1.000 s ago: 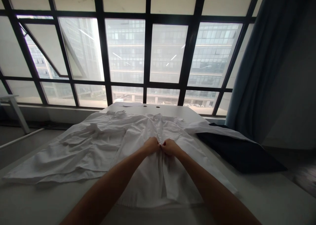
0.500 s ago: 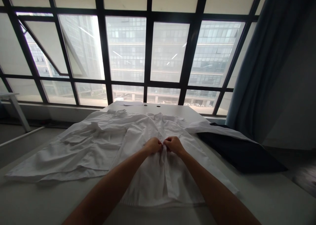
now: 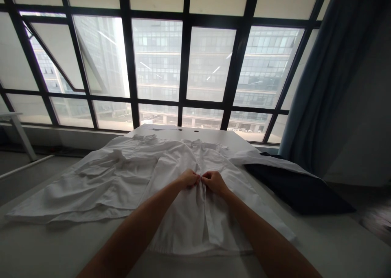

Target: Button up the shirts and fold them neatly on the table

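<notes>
A white shirt [image 3: 180, 217] lies spread on the table, its collar toward the window and its hem toward me. My left hand [image 3: 190, 178] pinches the front edge of this shirt about midway down its opening. Close beside it, my right hand [image 3: 214, 181] is closed on the facing front edge, the fingertips of both hands nearly touching. Below them the two front edges hang slightly apart. Any button between the fingers is too small to make out. One sleeve of the shirt reaches out to the right.
More white garments [image 3: 100, 188] lie rumpled on the left of the white table [image 3: 220, 136]. A dark navy cloth [image 3: 293, 188] lies at the right under the sleeve. Black-framed windows [image 3: 159, 62] stand behind, with a blue curtain [image 3: 311, 86] at the right and another table's leg [image 3: 23, 137] at far left.
Both hands stay at the same spot on the shirt front. The fingers have shifted slightly, the left fingertips now reaching a little farther right against the right ones.
</notes>
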Demonstrator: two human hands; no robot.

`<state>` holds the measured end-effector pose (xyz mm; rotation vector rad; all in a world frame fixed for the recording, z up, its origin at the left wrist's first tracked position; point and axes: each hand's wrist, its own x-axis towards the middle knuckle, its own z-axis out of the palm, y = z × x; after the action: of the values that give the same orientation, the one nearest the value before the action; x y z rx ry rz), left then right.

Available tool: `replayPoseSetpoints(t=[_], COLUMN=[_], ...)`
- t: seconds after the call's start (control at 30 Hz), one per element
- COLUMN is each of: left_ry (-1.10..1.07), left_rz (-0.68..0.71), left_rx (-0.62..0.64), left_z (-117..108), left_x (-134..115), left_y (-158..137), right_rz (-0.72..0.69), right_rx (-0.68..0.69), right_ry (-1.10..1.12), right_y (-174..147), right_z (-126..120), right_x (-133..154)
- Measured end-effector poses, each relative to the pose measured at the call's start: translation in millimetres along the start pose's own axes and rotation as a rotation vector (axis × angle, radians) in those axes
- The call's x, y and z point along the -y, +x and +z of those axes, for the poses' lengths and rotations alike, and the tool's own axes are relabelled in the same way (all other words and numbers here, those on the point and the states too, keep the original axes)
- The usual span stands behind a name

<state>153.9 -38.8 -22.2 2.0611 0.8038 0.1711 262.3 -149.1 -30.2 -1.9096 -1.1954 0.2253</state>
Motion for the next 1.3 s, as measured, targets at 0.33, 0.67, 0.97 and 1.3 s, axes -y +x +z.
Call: replayPoseSetpoints(t=[0.33, 0.67, 0.97, 1.3], left_ry=[-0.034, -0.028, -0.147, -0.206], left_rz=[-0.017, -0.043, -0.084, -0.113], left_rx=[0.02, 0.038, 0.009, -0.034], left_z=[1.1, -2.9, 0.1, 5.0], left_x=[-2.7, -19.1, -15.9, -17.3], left_y=[-0.2, -19.2, -12.8, -9.2], right_rz=[-0.013, 0.202, 0.178, 0.069], right_rx=[-0.02, 0.14, 0.153, 0.063], right_ry=[0.076, 0.41, 0.35, 0.088], right_y=[-2.6, 1.1, 5.9, 8.5], right_z=[-0.2, -2.6, 1.3, 5.1], right_x=[2.1, -2.6, -5.5, -6.9])
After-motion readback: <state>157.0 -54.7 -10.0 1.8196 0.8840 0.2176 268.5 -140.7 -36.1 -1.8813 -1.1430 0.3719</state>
